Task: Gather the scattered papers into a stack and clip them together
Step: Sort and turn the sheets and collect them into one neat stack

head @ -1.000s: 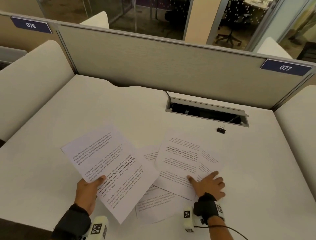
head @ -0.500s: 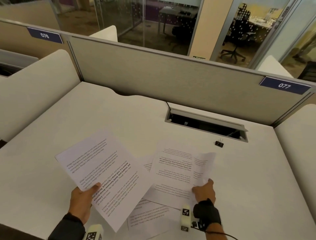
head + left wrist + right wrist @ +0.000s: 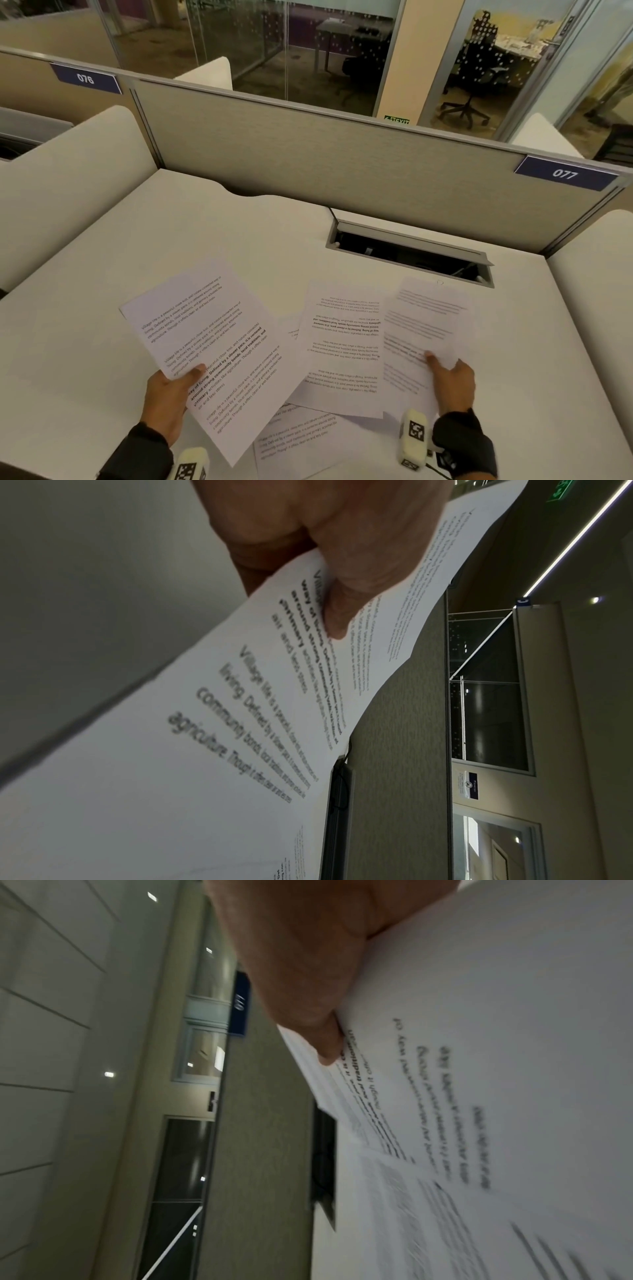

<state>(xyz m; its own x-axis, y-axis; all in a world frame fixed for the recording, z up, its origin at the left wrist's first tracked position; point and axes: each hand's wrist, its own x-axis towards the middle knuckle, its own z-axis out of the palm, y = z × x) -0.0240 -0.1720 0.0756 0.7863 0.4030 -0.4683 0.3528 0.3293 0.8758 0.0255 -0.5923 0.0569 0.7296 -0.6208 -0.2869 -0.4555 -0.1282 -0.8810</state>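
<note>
My left hand (image 3: 176, 389) holds a printed sheet (image 3: 205, 339) above the desk, thumb on top; the left wrist view shows the thumb (image 3: 337, 615) pressed on that sheet (image 3: 240, 723). My right hand (image 3: 448, 371) pinches a second sheet (image 3: 426, 322) by its near edge and holds it raised and tilted; the right wrist view shows the thumb (image 3: 320, 1042) on this paper (image 3: 496, 1056). A third sheet (image 3: 342, 349) lies flat between my hands, its text upside down. A fourth sheet (image 3: 298, 442) lies partly under it. The binder clip is hidden behind the raised sheet.
The white desk (image 3: 239, 233) is closed in by a grey partition (image 3: 342, 164) at the back and white dividers (image 3: 68, 192) at the sides. An open cable hatch (image 3: 411, 251) sits in the desk just beyond the raised sheet.
My right hand went from pressing flat on the papers to pinching one sheet and lifting it, which now covers the binder clip. My left hand still holds its sheet.
</note>
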